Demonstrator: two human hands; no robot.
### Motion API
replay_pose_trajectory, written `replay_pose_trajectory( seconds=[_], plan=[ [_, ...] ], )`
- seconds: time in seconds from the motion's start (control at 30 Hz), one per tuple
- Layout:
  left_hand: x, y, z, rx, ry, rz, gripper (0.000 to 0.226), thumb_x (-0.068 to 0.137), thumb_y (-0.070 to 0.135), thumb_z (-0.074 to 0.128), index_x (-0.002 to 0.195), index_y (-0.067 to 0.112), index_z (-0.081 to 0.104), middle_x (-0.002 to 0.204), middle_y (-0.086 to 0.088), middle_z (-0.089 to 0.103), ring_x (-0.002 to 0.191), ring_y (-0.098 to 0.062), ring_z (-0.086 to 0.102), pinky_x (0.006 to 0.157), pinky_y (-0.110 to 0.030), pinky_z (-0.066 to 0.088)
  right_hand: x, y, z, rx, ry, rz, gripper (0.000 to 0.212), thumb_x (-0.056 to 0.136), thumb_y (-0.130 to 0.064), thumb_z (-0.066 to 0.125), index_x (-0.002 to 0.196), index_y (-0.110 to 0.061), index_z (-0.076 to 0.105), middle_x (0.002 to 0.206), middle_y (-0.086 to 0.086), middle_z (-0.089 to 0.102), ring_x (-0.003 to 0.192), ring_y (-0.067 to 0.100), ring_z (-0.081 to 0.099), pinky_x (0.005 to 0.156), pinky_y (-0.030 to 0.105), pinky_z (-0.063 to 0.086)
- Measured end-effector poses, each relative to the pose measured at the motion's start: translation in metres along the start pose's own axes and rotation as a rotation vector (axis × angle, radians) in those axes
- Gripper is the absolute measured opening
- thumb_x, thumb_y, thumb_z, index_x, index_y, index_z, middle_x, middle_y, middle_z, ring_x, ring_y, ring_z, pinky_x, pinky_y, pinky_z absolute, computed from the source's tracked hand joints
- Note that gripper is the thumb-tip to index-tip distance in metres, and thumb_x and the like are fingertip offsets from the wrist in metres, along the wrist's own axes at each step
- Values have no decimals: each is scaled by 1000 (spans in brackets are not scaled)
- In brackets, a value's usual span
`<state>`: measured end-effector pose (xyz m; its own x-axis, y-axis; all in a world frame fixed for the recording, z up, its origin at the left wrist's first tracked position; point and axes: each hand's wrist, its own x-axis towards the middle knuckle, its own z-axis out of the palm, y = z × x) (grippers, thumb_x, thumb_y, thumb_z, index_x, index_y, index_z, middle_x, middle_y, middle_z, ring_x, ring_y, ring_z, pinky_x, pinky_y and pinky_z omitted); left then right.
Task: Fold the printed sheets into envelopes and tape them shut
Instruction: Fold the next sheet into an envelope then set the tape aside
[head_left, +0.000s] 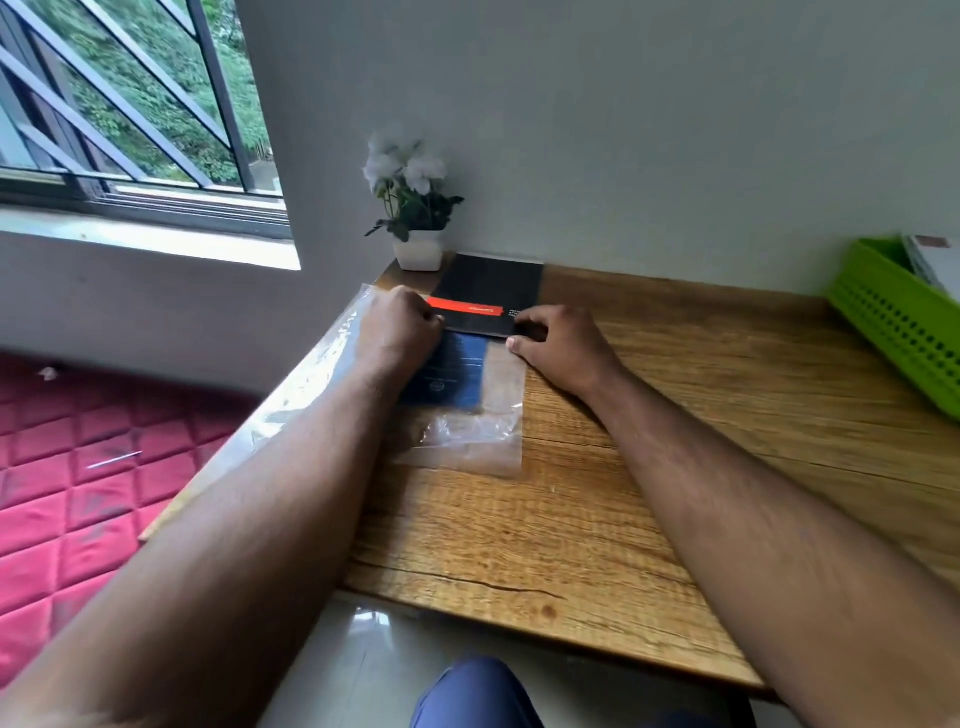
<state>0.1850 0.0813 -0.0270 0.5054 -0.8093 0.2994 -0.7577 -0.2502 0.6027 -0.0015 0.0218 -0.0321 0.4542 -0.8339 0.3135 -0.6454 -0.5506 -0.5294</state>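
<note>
- A white pot of white flowers (415, 218) sits in my counter's (649, 415) far corner.
- A green perforated basket (898, 317) stands at my right.
- A red quilted mattress (78, 467) lies below the barred window (119, 104).

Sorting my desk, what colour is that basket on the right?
Bright green basket, clearest in the head view.

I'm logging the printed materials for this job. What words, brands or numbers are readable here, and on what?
None can be read.
Black sheet, orange band: small lettering, blurred.
Black sheet, right edge near the right hand: white lines of text, too small.
Blue sheet inside the clear plastic sleeve: faint print and a round mark, illegible.
</note>
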Motion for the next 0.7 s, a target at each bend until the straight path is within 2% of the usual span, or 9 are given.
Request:
replay_pose_trajectory(
  seconds=[0.1, 0.23, 0.37, 0.5, 0.57, 0.7],
  plan=[
    [2, -1, 2, 19, -1, 0, 18, 86, 23, 66, 89, 8, 75, 89, -13, 69, 82, -29, 62, 69, -30, 43, -1, -1, 1, -13, 12, -5, 40, 86, -28, 66, 124, -16, 61, 124, 3, 64, 110, 16, 59, 89, 24, 44],
    [-1, 1, 2, 49, 16, 26, 17, 87, 21, 66, 94, 9, 76, 93, -12, 70, 82, -25, 59, 70, -30, 43, -3, -2, 1, -21, 25, -5, 40, 87, -28, 66, 124, -15, 61, 123, 4, 64, 109, 16, 60, 87, 23, 44],
    [-6, 3, -4, 37, 37, 54, 20, 85, 20, 64, 100, 13, 76, 97, -13, 71, 91, -30, 62, 78, -34, 48, -6, -6, -1, -25, 31, 1, 40, 87, -28, 65, 125, -14, 60, 120, 4, 65, 106, 16, 61, 84, 23, 46],
    [-16, 24, -7, 215, 127, 271, 21, 79, 15, 57, 90, 8, 73, 97, -15, 68, 95, -37, 60, 77, -38, 47, -13, -8, -12, 15, 99, 46, 38, 84, -31, 67, 119, -16, 64, 116, 5, 67, 104, 19, 63, 85, 25, 48],
    [-23, 45, -3, 312, 106, 383, 22, 80, 18, 56, 92, 9, 73, 98, -11, 66, 97, -35, 59, 78, -37, 47, -16, -4, -23, -19, 118, 58, 39, 85, -32, 66, 119, -15, 64, 120, 5, 66, 108, 20, 62, 89, 27, 48],
    [-31, 88, 19, 341, -4, 460, 24, 81, 24, 58, 97, 12, 71, 105, -10, 65, 105, -33, 57, 82, -40, 49, -22, 21, -51, -161, 94, 70, 41, 87, -31, 65, 124, -16, 60, 129, 4, 61, 117, 21, 57, 96, 30, 46]
  ],
)
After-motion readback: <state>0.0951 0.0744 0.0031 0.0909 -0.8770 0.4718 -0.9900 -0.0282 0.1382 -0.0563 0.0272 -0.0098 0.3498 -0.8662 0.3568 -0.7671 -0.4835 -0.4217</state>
